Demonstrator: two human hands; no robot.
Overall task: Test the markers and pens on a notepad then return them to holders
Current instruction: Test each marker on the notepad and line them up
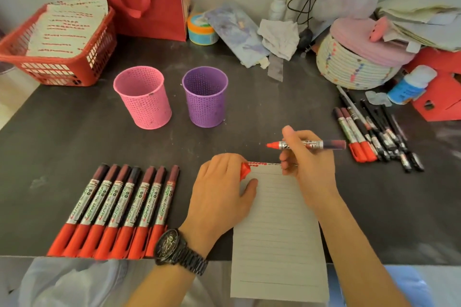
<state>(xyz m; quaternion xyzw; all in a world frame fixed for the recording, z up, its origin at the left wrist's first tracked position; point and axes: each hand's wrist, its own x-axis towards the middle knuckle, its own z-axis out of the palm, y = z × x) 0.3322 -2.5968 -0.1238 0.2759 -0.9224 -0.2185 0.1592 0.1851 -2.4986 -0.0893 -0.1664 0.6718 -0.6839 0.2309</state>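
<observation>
Notepad (277, 232) pinned by your left hand (219, 189) so it won't slide, fingers pinching the cap (245, 171); right hand (306, 157) grips the uncapped marker (311, 144), tip off the page.

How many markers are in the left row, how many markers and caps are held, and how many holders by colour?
Row markers: 7
Held marker: 1
Held cap: 1
Pink holder: 1
Purple holder: 1
Total: 11
</observation>
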